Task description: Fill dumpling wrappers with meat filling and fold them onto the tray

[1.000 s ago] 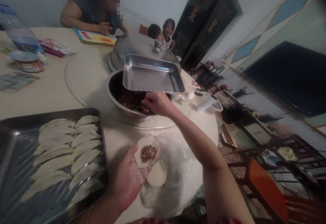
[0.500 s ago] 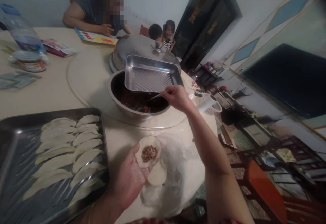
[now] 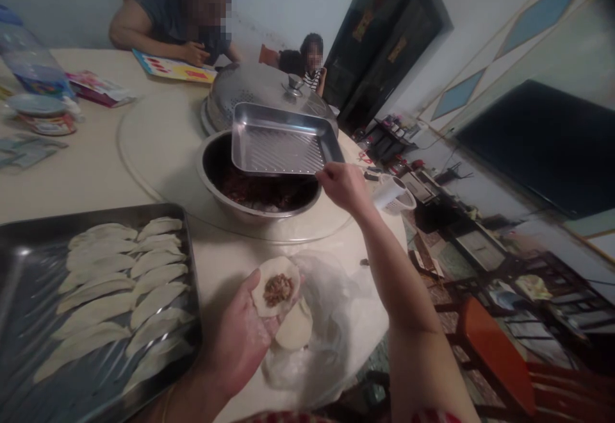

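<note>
My left hand point(image 3: 240, 330) cups a round dumpling wrapper point(image 3: 259, 291), with a mound of meat filling point(image 3: 278, 290) in its middle. Under that hand, more dough wrappers point(image 3: 295, 328) lie on a clear plastic bag point(image 3: 331, 301). At the right rim of a deep metal bowl point(image 3: 259, 213) is my right hand point(image 3: 343, 184), its fingers closed around a thin utensil, mostly hidden in this view. Dark filling point(image 3: 250, 191) lies in the bowl. An inclined metal tray point(image 3: 283, 141) partly covers it, its corner close to my right fingers.
On the left, a large dark tray point(image 3: 29, 295) holds rows of folded dumplings point(image 3: 103, 282). Behind the bowl stands a lidded steamer point(image 3: 259, 80). A plastic bottle point(image 3: 33, 64) and a tub point(image 3: 43, 115) are at far left. One person point(image 3: 158, 19) sits across the table; others are farther back.
My right hand has shifted slightly right to the bowl's rim, and the utensil has drawn back from the filling. My left hand keeps the filled wrapper. The view has shifted slightly.
</note>
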The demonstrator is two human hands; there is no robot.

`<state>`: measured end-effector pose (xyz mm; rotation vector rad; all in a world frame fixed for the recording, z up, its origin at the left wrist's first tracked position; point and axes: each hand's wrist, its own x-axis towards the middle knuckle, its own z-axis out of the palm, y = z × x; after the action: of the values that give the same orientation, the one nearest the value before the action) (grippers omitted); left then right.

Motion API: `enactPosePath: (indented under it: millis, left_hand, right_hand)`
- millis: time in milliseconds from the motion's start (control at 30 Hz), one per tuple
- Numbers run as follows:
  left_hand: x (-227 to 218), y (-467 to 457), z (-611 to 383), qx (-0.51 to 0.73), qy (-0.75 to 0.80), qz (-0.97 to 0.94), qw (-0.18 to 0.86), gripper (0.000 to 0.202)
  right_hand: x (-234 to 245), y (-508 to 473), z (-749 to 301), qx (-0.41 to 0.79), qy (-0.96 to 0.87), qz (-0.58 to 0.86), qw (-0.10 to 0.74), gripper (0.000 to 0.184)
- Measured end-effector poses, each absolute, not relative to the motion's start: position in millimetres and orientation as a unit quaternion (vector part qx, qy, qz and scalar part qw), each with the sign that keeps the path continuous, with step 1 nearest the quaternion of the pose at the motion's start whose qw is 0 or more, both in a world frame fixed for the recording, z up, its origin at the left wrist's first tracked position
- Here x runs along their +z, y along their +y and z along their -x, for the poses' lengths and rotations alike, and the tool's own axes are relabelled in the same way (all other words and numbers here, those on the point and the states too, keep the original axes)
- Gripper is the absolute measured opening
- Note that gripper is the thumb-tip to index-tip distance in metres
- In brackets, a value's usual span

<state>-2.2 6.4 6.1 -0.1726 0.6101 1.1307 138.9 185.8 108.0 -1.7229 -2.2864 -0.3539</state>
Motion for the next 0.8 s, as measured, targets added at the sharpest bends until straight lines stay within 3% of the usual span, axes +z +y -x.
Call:
enactPosePath:
  millis: [100,233,367,467,567,800]
  left_hand:
    - [7,6,2,0.528,0.283,0.088,0.796,0.046]
    - [8,7,2,0.524,0.289,0.094,0.796,0.045]
    - [8,7,2,0.526,0.282,0.082,0.798,0.045]
    - [8,6,2,0.527,0.279,0.080,0.799,0.045]
    - [8,6,2,0.528,0.276,0.095,0.798,0.047]
    - [9,6,1,0.526,0.278,0.091,0.798,0.048]
  right_hand:
    - [99,185,-127,-0.088,-0.807,0.573,0.113,0.029]
    - [81,187,-115,-0.129,-0.782,0.602,0.099,0.031]
    - [99,184,-128,-0.120,-0.791,0.590,0.107,0.030]
    - [115,185,-135,-0.077,-0.835,0.542,0.054,0.025]
    - [111,191,-133,-0.113,-0.824,0.555,0.000,0.022]
    - [108,183,-140,-0.172,-0.775,0.601,0.093,0.028]
